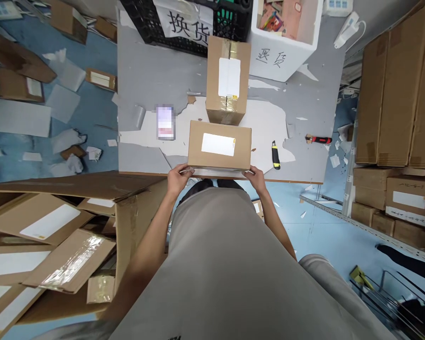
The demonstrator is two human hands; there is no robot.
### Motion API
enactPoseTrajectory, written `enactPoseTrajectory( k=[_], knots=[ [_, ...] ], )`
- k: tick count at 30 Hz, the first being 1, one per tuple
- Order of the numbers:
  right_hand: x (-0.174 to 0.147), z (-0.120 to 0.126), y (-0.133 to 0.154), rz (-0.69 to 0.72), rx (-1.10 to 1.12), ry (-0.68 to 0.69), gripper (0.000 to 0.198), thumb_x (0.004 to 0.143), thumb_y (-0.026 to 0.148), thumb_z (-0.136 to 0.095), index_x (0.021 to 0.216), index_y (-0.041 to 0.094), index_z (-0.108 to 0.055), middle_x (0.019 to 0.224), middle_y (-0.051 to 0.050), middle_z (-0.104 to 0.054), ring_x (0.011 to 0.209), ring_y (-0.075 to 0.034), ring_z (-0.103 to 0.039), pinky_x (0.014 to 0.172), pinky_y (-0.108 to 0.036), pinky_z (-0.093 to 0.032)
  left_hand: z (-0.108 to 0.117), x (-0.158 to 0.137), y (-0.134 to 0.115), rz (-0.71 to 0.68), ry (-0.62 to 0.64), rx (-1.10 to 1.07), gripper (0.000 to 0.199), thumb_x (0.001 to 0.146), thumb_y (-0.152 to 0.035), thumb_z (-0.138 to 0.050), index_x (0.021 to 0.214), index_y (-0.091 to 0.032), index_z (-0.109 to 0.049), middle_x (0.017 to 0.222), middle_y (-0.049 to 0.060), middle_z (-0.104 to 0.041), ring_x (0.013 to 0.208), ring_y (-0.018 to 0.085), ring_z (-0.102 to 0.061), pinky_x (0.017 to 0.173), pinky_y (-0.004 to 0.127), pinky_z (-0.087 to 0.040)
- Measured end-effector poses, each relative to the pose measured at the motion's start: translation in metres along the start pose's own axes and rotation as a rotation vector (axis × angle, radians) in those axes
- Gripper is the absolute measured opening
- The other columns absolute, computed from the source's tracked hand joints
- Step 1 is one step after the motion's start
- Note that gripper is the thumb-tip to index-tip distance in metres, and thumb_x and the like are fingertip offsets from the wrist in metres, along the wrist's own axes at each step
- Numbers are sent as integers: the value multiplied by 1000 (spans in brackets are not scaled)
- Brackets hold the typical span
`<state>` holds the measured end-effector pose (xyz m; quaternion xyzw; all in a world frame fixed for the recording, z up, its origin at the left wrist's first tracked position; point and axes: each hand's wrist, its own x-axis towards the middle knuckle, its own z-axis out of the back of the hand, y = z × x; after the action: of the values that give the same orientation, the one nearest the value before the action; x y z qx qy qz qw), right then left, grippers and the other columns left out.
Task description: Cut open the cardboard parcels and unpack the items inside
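Note:
A closed brown cardboard box (219, 163) with a white label lies near the front edge of the table. My left hand (178, 178) is at its near left corner, with thumb and fingers closed on the low edge. At the near right corner, my right hand (256, 179) grips in the same way. A thin pale strip shows under the box's near side, between the hands; what it is I cannot make out. Just behind stands a second taped cardboard box (212, 85), also labelled. To the right lies a yellow-and-black box cutter (276, 156).
A black crate (141, 21) and a white foam box (286, 49) stand at the table's back. A phone (165, 123) and a red box cutter (320, 140) lie on it. At lower left is a large carton (127, 226) of parcels; stacked cartons (393, 99) stand right.

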<state>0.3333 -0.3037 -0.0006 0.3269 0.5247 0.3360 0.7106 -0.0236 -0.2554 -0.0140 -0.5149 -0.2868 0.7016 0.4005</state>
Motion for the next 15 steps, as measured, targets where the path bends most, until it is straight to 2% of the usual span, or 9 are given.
enactPoseTrajectory(
  k=[3,7,11,15],
  knots=[
    [-6,7,15,55,-1,-58,65,77,75,-92,114,22,-93,124,-11,-86,123,-33,-80,121,-53,-64,12,-9,-21,-158,-68,-14,46,81,-51,-89,110,-15,-89,112,13,-85,107,31,-83,107,47,-70],
    [-8,11,34,122,-81,-134,69,86,82,-86,117,21,-94,122,-12,-84,119,-34,-81,118,-51,-66,21,-11,-48,-294,-112,70,44,96,-54,-83,122,-19,-91,117,9,-85,109,28,-81,110,44,-69],
    [-2,2,42,134,-180,-145,73,91,85,-80,126,22,-92,126,-14,-85,122,-35,-82,122,-54,-64,18,0,-53,-239,-73,126,40,96,-46,-81,122,-17,-91,116,10,-85,107,28,-83,111,46,-68],
    [1,-6,43,154,-215,-150,78,99,86,-71,139,22,-88,136,-16,-83,130,-35,-80,125,-52,-63,17,8,-47,-174,-42,47,46,96,-43,-81,132,-16,-87,136,15,-85,123,31,-82,117,46,-67]
  ],
)
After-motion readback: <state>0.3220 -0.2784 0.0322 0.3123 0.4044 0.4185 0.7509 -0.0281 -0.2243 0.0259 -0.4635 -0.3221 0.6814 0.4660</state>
